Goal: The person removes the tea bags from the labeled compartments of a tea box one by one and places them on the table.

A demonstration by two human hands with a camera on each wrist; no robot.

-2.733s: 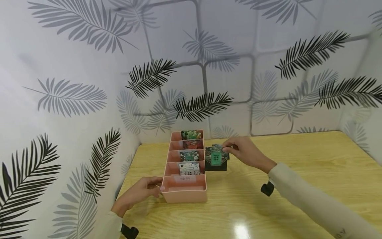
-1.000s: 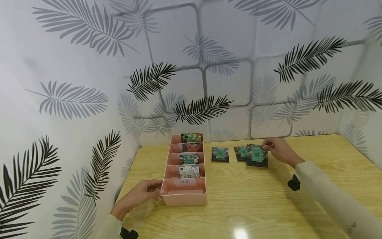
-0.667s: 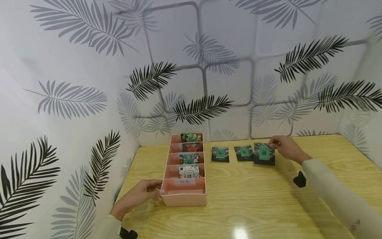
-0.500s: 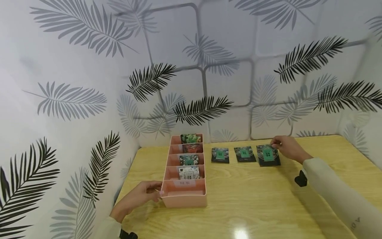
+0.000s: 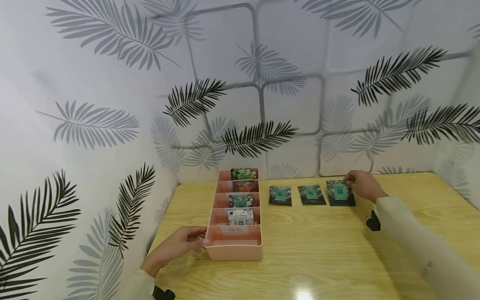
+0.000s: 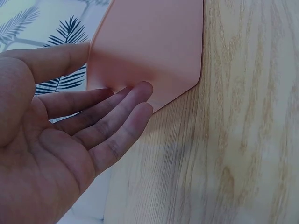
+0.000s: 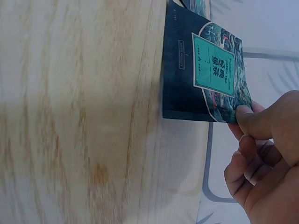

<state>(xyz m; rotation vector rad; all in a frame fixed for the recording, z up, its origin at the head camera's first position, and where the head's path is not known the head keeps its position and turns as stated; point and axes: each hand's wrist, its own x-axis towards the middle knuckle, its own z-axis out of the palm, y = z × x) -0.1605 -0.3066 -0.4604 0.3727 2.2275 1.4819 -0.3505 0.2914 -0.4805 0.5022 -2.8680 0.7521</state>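
Note:
In the head view, my right hand (image 5: 363,185) pinches the upper right corner of a dark green tea bag packet (image 5: 340,193) between thumb and fingers. "GREEN TEA" is readable on its teal label in the right wrist view, where the packet (image 7: 201,70) is tilted against the tabletop. Two matching tea packets lie to its left, one nearer packet (image 5: 312,194) and one farther packet (image 5: 280,196). My left hand (image 5: 179,245) touches the near left corner of a pink divided box (image 5: 234,252); its fingers (image 6: 133,116) are nearly straight against the side wall.
Behind the front compartment, each of the box's other compartments shows a packet, among them a white packet (image 5: 241,217) and a red packet (image 5: 244,186). Leaf-patterned walls (image 5: 292,104) border the wooden table (image 5: 318,250) at the back and left.
My right hand has carried the tea packets rightward from beside the box, leaving two in a row. The last packet has shifted to the row's right end. My left hand has stayed at the box.

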